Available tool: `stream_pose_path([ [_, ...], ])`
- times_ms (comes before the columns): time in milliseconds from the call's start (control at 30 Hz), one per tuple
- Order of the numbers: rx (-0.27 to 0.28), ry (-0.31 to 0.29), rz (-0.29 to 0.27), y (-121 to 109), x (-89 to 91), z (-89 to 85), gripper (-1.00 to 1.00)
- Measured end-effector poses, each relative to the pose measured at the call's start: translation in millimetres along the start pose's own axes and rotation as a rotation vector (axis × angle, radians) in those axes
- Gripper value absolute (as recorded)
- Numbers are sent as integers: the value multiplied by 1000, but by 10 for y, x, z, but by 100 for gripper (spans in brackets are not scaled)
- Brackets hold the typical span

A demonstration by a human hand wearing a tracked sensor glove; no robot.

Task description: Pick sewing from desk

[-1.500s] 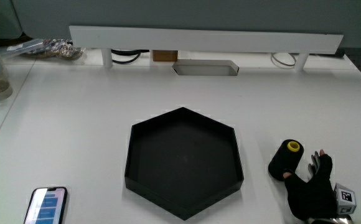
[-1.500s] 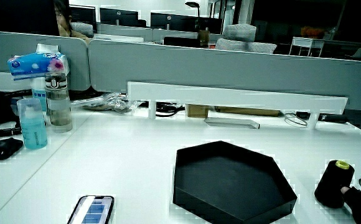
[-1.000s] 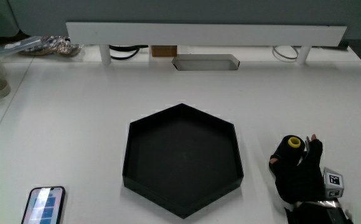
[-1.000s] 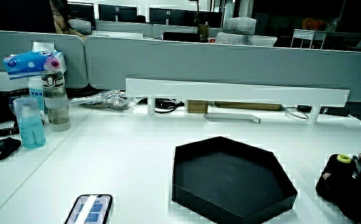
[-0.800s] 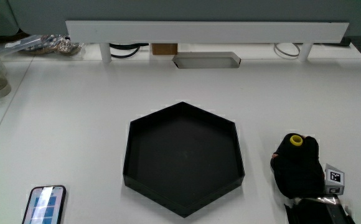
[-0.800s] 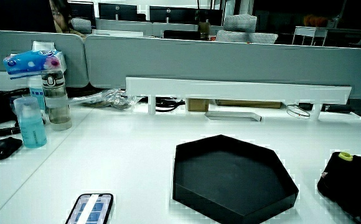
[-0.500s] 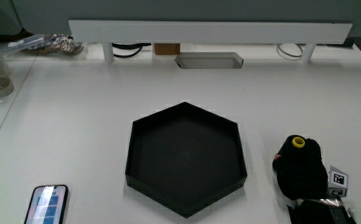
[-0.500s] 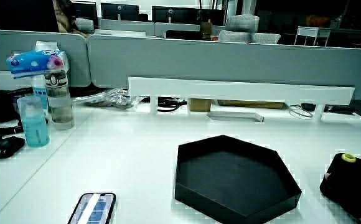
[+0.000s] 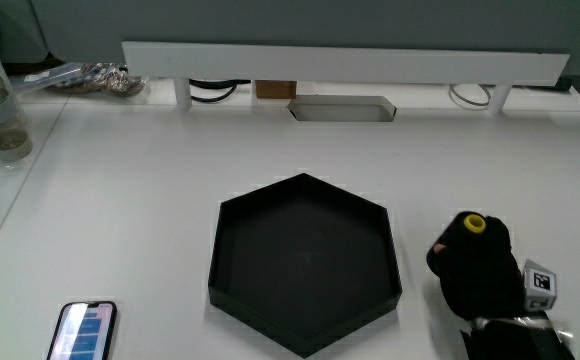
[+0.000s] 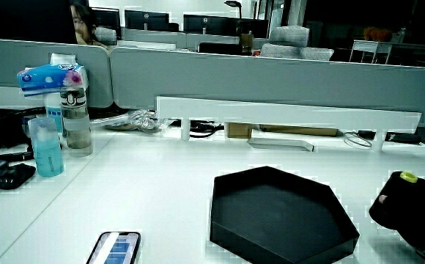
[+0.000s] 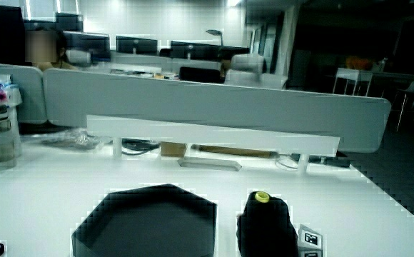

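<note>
So the hand (image 9: 485, 272) is wrapped right over the black thread spool (image 9: 473, 226), fingers closed around it, with only the yellow core poking out on top. The spool sits on the white desk (image 9: 120, 200) just beside the black hexagonal tray (image 9: 305, 262), and I can't tell if it's already off the surface or still resting on it. My guess at what could go wrong: black glove on black thread, and a wound spool is kind of slippery and round, so if the grip is mostly over the top rather than around the sides it could squirt out on the lift and roll, maybe into the tray or off the desk's edge, which looks close by. A loose thread end could also snag and start unwinding, though I can't see one. Nothing's really in the way of a straight lift; the tray wall is the only thing near enough to bump. Everything else is well apart: a phone (image 9: 82, 330) at the desk's edge nearer the person than the tray, a water bottle (image 10: 75, 121) and a blue bottle (image 10: 45, 147) together by the low partition (image 10: 286, 88), and a white shelf riser (image 9: 345, 62) farther from the person.
</note>
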Motion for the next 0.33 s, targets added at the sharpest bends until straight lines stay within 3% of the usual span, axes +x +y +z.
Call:
stream_pose_path([
  [100,-52,26,53,18,-176,-134,100],
  [267,-104,24,98,60,-266,-336,100],
  [333,-68,-42,51,49,-264,-401,100],
])
